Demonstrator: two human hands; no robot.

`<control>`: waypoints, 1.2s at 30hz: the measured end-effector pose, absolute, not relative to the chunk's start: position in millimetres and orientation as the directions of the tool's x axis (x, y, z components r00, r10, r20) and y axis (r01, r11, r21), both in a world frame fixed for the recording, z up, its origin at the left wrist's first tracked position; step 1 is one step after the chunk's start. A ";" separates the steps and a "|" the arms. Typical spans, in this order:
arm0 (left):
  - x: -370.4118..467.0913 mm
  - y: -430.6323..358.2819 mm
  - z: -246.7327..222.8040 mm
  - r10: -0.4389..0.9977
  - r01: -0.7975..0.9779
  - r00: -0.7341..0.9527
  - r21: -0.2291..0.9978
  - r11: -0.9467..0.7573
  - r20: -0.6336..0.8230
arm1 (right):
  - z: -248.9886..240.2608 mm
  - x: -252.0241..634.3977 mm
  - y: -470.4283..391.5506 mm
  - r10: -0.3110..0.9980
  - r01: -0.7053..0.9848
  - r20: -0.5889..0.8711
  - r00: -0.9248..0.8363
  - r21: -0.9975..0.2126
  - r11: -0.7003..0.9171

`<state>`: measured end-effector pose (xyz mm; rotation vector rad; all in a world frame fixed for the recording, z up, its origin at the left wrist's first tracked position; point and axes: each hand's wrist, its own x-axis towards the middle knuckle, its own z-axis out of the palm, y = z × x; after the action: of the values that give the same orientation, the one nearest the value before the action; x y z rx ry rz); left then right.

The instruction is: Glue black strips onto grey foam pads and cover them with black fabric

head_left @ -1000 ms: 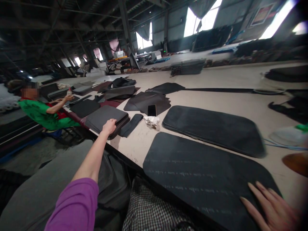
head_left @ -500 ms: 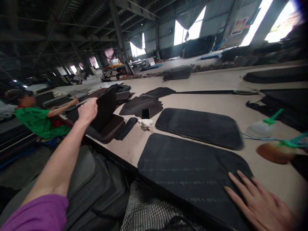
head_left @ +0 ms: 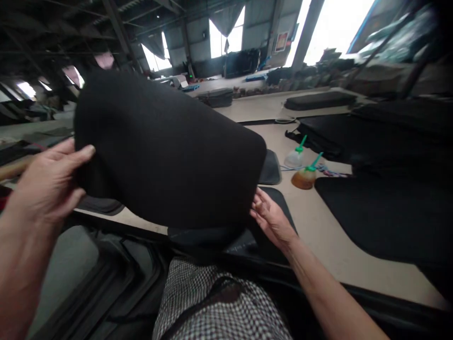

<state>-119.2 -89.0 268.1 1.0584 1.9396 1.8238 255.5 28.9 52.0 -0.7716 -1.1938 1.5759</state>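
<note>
A large black mat (head_left: 170,151) with rounded corners hangs tilted in the air above the table. My left hand (head_left: 53,179) pinches its left edge between thumb and fingers. At the mat's lower right corner is my right hand (head_left: 271,217), its fingers curled against the edge and partly hidden behind it. Beneath, a dark sheet with white marks (head_left: 240,243) lies on the table's near edge, mostly covered by the raised mat.
Two bottles with green spouts, one clear (head_left: 294,158) and one amber (head_left: 304,178), stand right of the mat. Another black sheet (head_left: 385,217) lies at the right. Stacked dark mats (head_left: 71,264) are below the table at the left.
My left hand has brought a black mat over from the left. My right hand has lifted off the marked sheet and come to the raised mat's edge. The view has turned right.
</note>
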 end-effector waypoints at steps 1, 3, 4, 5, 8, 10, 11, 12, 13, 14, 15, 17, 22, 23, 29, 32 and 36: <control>-114.8 -85.3 247.5 0.734 0.245 -0.644 0.967 -0.067 0.214 | 53.2 258.4 27.4 0.957 -0.377 0.075 -0.281 -0.925 -0.038; -109.6 -76.6 201.7 0.833 0.074 -0.548 0.996 -0.040 0.074 | 52.5 274.4 24.2 0.986 -0.413 0.074 -0.149 -0.911 0.006; -108.1 -71.7 177.6 0.855 0.001 -0.519 1.000 -0.005 0.004 | 50.3 285.8 23.2 0.994 -0.393 0.069 -0.083 -0.919 0.031; -106.6 -66.6 153.8 0.869 -0.049 -0.490 0.998 0.044 -0.063 | 46.6 298.0 23.1 0.997 -0.350 0.065 -0.037 -0.935 0.048; -100.2 -50.8 89.6 0.898 -0.027 -0.419 0.991 0.135 -0.133 | 29.0 330.9 27.4 0.998 -0.146 0.061 -0.018 -0.988 0.058; -95.9 -41.9 56.8 0.929 0.092 -0.347 0.981 0.169 -0.128 | 14.8 345.1 32.1 0.997 0.017 0.057 -0.050 -0.998 0.058; -94.9 -38.4 43.8 0.941 0.182 -0.318 0.966 0.183 -0.118 | 8.1 349.6 34.1 0.997 0.117 0.057 -0.056 -0.991 0.063; -95.0 -35.7 33.0 0.945 0.294 -0.312 0.936 0.192 -0.096 | 2.1 352.8 35.6 0.997 0.240 0.055 -0.051 -0.969 0.066; -96.3 -33.8 24.3 0.946 0.415 -0.318 0.888 0.199 -0.064 | -3.1 354.8 36.4 0.998 0.382 0.054 -0.032 -0.922 0.062; -98.5 -32.7 17.5 0.945 0.530 -0.325 0.823 0.207 -0.028 | -7.3 356.1 36.4 0.999 0.530 0.054 -0.002 -0.847 0.047; -101.2 -32.2 12.4 0.944 0.628 -0.331 0.747 0.217 0.004 | -10.6 356.8 35.8 0.998 0.662 0.056 0.030 -0.749 0.022; -106.2 -32.5 6.6 0.942 0.754 -0.334 0.609 0.247 0.031 | -14.8 357.2 33.5 0.996 0.830 0.052 0.071 -0.558 -0.030; -106.5 -34.3 5.9 0.937 0.846 -0.348 0.435 0.307 0.015 | -18.6 354.6 28.9 0.995 0.909 0.041 0.086 -0.412 -0.062; -105.7 -34.3 6.2 0.936 0.852 -0.351 0.419 0.314 0.013 | -19.1 353.8 28.2 0.995 0.911 0.044 0.087 -0.407 -0.062; -111.1 -35.5 0.7 0.947 0.928 -0.291 0.281 0.246 0.133 | -24.6 359.8 26.7 0.948 0.922 0.317 0.006 -0.368 0.117; -106.1 -33.3 -3.5 0.930 0.973 -0.158 0.212 0.089 0.333 | -24.2 374.4 43.0 0.897 0.884 0.442 0.000 -0.420 0.207; -68.9 -25.5 -3.8 0.924 0.946 0.065 0.270 -0.177 0.378 | -13.6 397.4 95.9 0.869 0.812 0.455 0.197 -0.572 0.116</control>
<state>-68.9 -25.5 -3.8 2.3270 2.0449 0.7589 397.4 95.9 -13.6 -1.6822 -1.6031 0.0904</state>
